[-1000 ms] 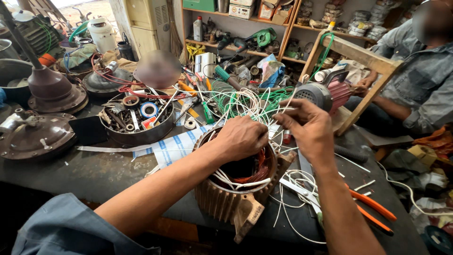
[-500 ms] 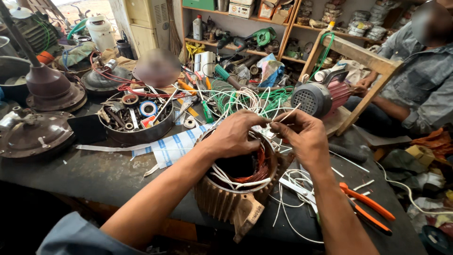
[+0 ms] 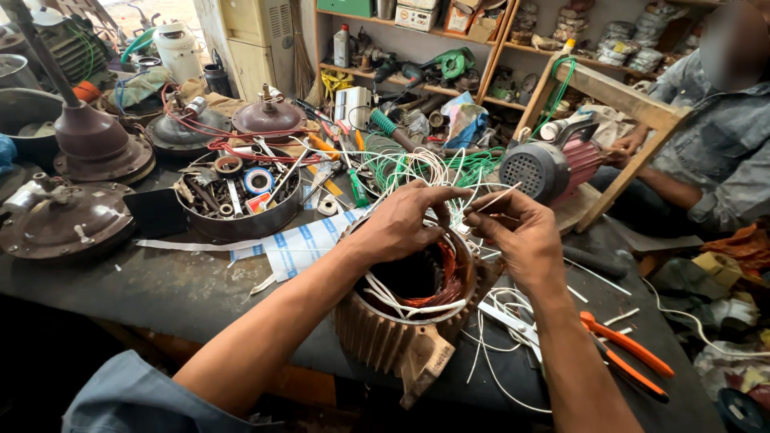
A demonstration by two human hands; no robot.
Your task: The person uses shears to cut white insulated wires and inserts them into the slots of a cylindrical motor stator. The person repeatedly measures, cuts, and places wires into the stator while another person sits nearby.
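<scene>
A ribbed brown motor stator [image 3: 401,337] with copper windings stands on the dark workbench [image 3: 168,289] in front of me. White sleeved wires [image 3: 417,309] rise out of its bore. My left hand [image 3: 401,224] rests on the stator's top rim and pinches a few of these wires. My right hand [image 3: 517,236] is just to the right, fingertips closed on a thin white wire end [image 3: 493,198] between the two hands.
Orange-handled pliers [image 3: 626,353] lie right of the stator. A round pan of small parts and tape rolls [image 3: 241,192] sits to the left, with brown fan motor covers [image 3: 68,220] beyond. A grey and pink motor [image 3: 549,164] and a seated person [image 3: 706,152] are at the right.
Both hands have shifted slightly left and closer together above the stator, working the white wire ends. The stator has not moved.
</scene>
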